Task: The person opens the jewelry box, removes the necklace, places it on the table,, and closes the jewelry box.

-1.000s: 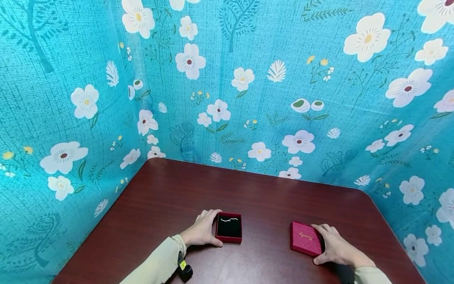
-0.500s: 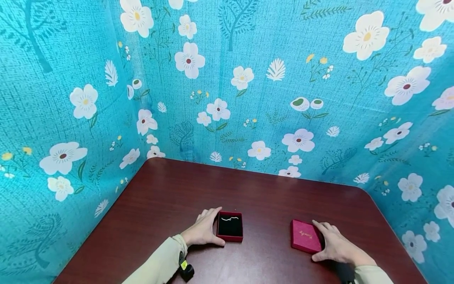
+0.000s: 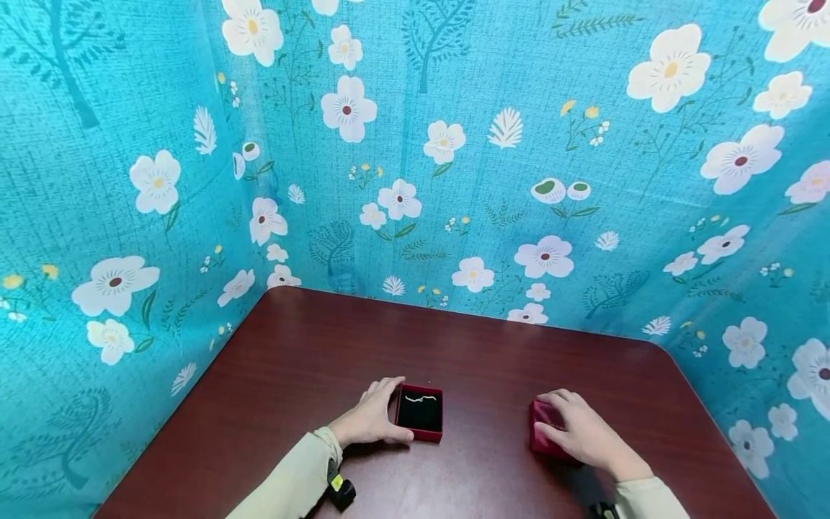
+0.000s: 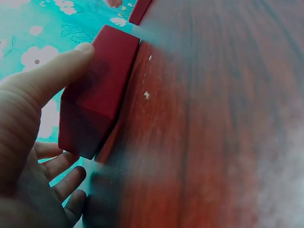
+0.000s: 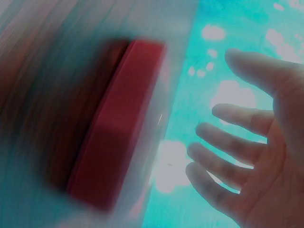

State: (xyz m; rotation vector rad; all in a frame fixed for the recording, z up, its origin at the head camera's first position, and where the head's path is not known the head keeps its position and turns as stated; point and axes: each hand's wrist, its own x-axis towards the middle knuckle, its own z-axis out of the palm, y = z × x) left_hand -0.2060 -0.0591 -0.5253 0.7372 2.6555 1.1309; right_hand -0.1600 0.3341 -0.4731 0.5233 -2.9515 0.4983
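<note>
A small red jewelry box [image 3: 426, 435] stands uncovered on the table, with a black pad inside and a thin silver chain [image 3: 420, 398] lying across it. My left hand [image 3: 369, 418] holds it from the left, thumb at the near wall and fingertips at the far corner. In the left wrist view, the thumb lies on the box's red side [image 4: 109, 71]. My right hand [image 3: 586, 432] hovers over the red box lid [image 3: 541, 440], covering much of its top. In the right wrist view, that hand's fingers are spread and apart from the lid [image 5: 118, 123].
The dark red-brown wooden table [image 3: 363, 331] has rounded far corners. A teal floral cloth [image 3: 402, 144] hangs along its back and sides. Between the box and the lid lies a stretch of tabletop.
My right hand has left the lid's right side, moving up and left over its top. The left hand stays at the box, which has not visibly moved on the table.
</note>
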